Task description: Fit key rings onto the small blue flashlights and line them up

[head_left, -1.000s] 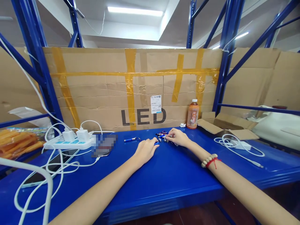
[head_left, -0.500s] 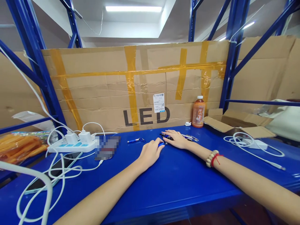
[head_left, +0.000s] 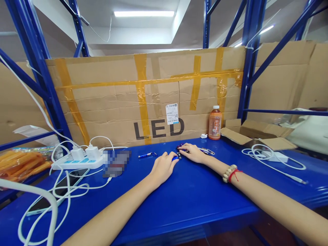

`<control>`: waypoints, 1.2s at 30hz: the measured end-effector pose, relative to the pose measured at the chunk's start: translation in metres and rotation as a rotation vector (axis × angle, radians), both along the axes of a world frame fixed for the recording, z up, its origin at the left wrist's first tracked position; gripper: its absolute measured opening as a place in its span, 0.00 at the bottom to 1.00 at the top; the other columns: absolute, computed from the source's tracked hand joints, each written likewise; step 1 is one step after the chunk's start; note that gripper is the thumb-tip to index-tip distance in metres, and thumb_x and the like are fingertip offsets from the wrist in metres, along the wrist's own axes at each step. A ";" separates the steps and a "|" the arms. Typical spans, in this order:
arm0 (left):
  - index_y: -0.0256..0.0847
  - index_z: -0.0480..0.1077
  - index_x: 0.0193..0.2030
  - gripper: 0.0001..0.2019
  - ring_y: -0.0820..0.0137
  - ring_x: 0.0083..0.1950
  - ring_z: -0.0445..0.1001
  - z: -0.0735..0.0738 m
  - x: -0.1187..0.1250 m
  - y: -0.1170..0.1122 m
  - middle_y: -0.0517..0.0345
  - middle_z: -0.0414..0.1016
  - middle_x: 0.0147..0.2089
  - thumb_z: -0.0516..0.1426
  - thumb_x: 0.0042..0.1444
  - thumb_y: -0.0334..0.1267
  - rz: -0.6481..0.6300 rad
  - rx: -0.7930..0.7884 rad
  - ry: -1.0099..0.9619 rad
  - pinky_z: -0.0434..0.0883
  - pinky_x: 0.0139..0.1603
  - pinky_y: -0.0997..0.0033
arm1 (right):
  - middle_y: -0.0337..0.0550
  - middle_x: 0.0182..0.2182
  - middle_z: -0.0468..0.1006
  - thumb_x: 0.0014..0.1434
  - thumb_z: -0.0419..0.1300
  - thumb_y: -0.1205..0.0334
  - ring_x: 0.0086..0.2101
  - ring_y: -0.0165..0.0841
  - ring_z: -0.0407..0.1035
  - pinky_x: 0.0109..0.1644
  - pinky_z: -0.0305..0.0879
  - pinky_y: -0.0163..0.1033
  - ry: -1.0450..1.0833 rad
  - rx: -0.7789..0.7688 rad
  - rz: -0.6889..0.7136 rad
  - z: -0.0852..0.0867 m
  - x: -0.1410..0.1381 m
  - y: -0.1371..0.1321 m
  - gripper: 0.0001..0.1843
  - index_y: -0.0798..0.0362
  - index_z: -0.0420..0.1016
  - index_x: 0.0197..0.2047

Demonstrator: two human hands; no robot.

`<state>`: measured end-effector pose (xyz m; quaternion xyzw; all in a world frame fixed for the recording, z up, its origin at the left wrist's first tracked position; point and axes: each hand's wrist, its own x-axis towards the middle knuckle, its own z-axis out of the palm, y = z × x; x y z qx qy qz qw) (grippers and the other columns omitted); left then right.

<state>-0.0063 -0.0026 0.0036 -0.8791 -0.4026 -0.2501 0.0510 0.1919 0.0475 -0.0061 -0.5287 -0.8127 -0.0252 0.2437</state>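
Observation:
My left hand (head_left: pixel 162 167) rests low over the blue tabletop, its fingers closed on a small blue tube (head_left: pixel 175 158) with a metal clip at its end. Just right of it, my right hand (head_left: pixel 192 153) has bent fingers over a few small dark and purple items (head_left: pixel 180 147), mostly hidden by the hand. Which item those fingers grip I cannot make out. Behind the right hand a silvery key clip (head_left: pixel 209 151) sticks out. Left of both hands, another blue tube with a clip (head_left: pixel 146 155) lies by itself.
A power strip (head_left: pixel 77 164) with plugged chargers, tangled white cables and two phones (head_left: pixel 64 188) occupy the left. An orange drink bottle (head_left: pixel 214 123) stands at the back right. Nearby are an open carton (head_left: pixel 235 136) and a white charger cable (head_left: pixel 278 157). Taped cardboard (head_left: pixel 112 109) walls the rear.
My right hand's fingers have drawn in from a flatter spread, and a purple item now shows by their tips. My left hand keeps the blue tube. The view has shifted slightly.

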 end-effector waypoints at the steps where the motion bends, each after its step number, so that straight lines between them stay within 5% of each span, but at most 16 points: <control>1: 0.43 0.63 0.47 0.14 0.68 0.41 0.70 0.000 0.000 0.000 0.55 0.69 0.39 0.42 0.61 0.43 0.002 0.005 0.004 0.67 0.43 0.68 | 0.49 0.47 0.72 0.60 0.47 0.56 0.48 0.39 0.64 0.50 0.58 0.46 -0.001 0.011 0.007 0.001 0.000 -0.001 0.18 0.52 0.71 0.48; 12: 0.44 0.63 0.46 0.13 0.69 0.40 0.71 0.000 -0.001 -0.002 0.57 0.69 0.37 0.42 0.61 0.42 0.040 -0.082 -0.094 0.66 0.43 0.69 | 0.44 0.42 0.74 0.58 0.50 0.59 0.44 0.37 0.67 0.46 0.60 0.42 -0.017 0.054 0.028 0.007 0.004 -0.010 0.15 0.50 0.74 0.43; 17: 0.44 0.63 0.46 0.13 0.69 0.40 0.70 0.001 -0.002 -0.002 0.57 0.69 0.37 0.42 0.61 0.42 0.028 -0.097 -0.110 0.66 0.43 0.69 | 0.47 0.50 0.69 0.55 0.53 0.55 0.51 0.39 0.60 0.51 0.55 0.47 -0.035 0.093 0.014 0.005 0.003 -0.013 0.21 0.49 0.66 0.53; 22: 0.45 0.63 0.46 0.13 0.69 0.39 0.70 0.002 -0.001 -0.003 0.58 0.68 0.36 0.42 0.61 0.43 0.036 -0.105 -0.096 0.66 0.42 0.69 | 0.48 0.54 0.65 0.58 0.48 0.50 0.55 0.42 0.56 0.54 0.52 0.51 -0.132 0.019 0.043 0.001 0.000 -0.010 0.24 0.50 0.65 0.54; 36: 0.45 0.62 0.48 0.14 0.68 0.42 0.70 0.000 -0.001 -0.001 0.56 0.68 0.40 0.41 0.61 0.44 0.036 -0.048 -0.011 0.66 0.45 0.68 | 0.50 0.54 0.66 0.59 0.47 0.57 0.53 0.41 0.60 0.55 0.56 0.49 -0.137 -0.041 0.065 0.003 0.001 -0.007 0.20 0.53 0.70 0.51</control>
